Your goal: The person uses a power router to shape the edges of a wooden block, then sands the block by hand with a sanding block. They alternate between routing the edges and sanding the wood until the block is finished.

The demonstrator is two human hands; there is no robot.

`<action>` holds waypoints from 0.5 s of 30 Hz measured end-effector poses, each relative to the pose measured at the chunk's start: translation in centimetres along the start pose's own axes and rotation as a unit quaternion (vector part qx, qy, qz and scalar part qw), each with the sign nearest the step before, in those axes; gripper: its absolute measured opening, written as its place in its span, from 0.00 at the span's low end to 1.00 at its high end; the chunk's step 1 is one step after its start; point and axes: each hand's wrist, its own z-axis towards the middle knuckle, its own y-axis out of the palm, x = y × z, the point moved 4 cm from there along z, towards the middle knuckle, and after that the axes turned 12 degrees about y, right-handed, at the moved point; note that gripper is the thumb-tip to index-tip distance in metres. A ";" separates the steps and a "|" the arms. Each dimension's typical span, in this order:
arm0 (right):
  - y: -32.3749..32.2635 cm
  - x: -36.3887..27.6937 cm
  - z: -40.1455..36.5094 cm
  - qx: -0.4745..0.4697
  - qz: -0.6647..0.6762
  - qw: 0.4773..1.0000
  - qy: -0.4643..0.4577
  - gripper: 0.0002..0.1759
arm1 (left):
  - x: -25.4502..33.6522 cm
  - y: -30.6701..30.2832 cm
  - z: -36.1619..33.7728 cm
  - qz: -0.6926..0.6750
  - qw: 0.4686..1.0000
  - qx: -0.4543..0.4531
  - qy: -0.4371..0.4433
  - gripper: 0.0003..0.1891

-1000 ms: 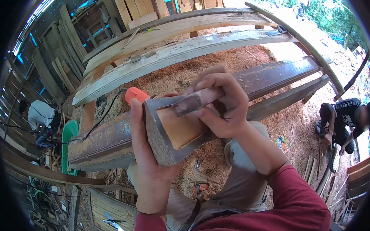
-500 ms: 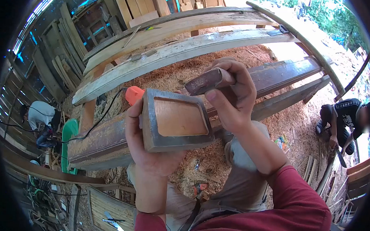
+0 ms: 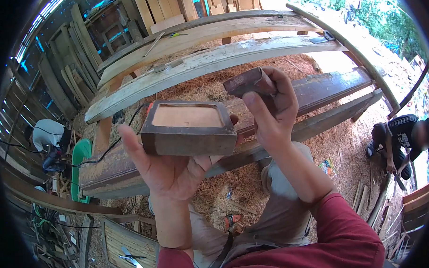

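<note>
A small rectangular wooden box [image 3: 189, 142] with a dark grey rim and a pale, recessed panel is held up in front of me. My left hand [image 3: 171, 178] carries it from below; the thumb stands off to the left and some fingertips show at the box's right side. In my right hand [image 3: 275, 113], just right of the box and apart from it, is a folded piece of dark reddish-brown sandpaper [image 3: 243, 83], pinched between thumb and fingers. Beneath both hands runs a dark brown beam [image 3: 114, 166].
Long planks [image 3: 212, 63] on supports span the space ahead, with a saw [image 3: 322, 38] at their right end. A green basin [image 3: 81, 162] stands left. One person [image 3: 49, 139] crouches at left, another [image 3: 399, 144] at right holding a blade. Wood shavings [image 3: 235, 192] cover the ground.
The box has tipped back from facing me to lying flatter, and its front side now shows. My left thumb has come off its edge. The sandpaper has shifted slightly up and right.
</note>
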 end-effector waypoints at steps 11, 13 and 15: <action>-0.7 -0.5 0.1 0.017 -0.034 0.997 -0.060 0.24 | 1.0 -1.0 -0.3 0.165 0.974 0.091 0.122 0.46; -0.7 -1.2 0.0 0.006 -0.070 0.994 -0.087 0.24 | 0.5 -0.9 -0.2 0.200 0.958 0.121 0.165 0.46; -0.4 -2.1 -0.2 -0.008 -0.102 0.988 -0.114 0.25 | 0.2 -0.7 -0.1 0.249 0.947 0.105 0.174 0.46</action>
